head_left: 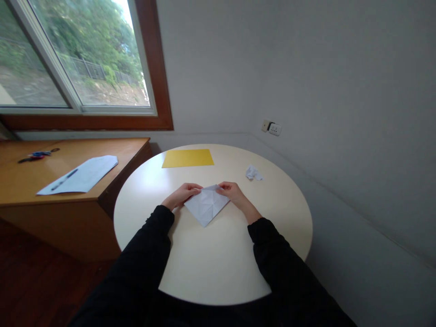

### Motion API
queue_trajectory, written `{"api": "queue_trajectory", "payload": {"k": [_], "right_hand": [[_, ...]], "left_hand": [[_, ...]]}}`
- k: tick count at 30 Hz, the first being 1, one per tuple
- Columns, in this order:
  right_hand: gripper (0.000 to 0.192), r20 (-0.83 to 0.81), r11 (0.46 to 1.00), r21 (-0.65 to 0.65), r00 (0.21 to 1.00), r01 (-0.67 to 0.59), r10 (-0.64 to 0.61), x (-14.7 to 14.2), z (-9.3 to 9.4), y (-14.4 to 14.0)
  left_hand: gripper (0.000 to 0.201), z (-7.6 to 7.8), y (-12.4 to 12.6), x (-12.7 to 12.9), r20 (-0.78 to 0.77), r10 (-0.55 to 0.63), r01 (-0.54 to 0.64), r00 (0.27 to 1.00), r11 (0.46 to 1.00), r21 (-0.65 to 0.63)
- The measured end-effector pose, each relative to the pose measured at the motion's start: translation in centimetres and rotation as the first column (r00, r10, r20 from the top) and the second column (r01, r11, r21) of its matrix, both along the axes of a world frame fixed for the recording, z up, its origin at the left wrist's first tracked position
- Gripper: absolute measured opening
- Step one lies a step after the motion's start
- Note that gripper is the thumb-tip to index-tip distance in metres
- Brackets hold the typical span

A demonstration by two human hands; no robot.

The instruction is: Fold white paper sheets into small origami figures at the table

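A creased sheet of white paper [206,205] is held over the middle of the round table, one corner pointing toward me. Fold lines cross its surface, and its far edge looks folded. My left hand [185,193] pinches the paper at its upper left edge between thumb and fingers. On the upper right, my right hand [232,192] grips it the same way, thumb on top. The fingers beneath the sheet are hidden.
On the round cream table [218,263] lie a yellow sheet [188,158] at the back and crumpled white paper [253,172] at right. A wooden desk [78,188] at left bears white paper [91,170], a pen [64,179] and scissors [39,155].
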State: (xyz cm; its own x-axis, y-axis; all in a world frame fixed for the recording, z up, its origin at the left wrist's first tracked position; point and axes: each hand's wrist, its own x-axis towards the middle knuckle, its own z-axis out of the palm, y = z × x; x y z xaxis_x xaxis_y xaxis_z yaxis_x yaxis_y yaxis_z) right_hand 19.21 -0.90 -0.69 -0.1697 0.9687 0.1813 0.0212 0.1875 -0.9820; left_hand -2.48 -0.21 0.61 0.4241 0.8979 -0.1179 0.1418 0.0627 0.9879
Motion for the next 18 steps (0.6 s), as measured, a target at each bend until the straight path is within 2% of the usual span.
{"api": "queue_trajectory", "payload": {"k": [5, 9, 18], "right_hand": [[0.030, -0.030, 0.999, -0.038, 0.999, -0.018, 0.017, -0.17, 0.05, -0.11], [0.038, -0.080, 0.996, -0.077, 0.995, 0.054, -0.060, -0.35, 0.10, -0.15], [0.042, -0.074, 0.992, -0.056, 0.991, 0.109, -0.113, -0.13, -0.11, -0.11]], "left_hand": [[0.035, 0.12, -0.08, -0.06, -0.012, -0.020, 0.020, 1.000, 1.000, 0.000], [0.032, 0.46, -0.30, 0.01, -0.013, -0.021, 0.021, 1.000, 1.000, -0.004], [0.029, 0.04, -0.01, 0.31, -0.010, 0.092, -0.092, 0.996, 0.995, -0.030]]}}
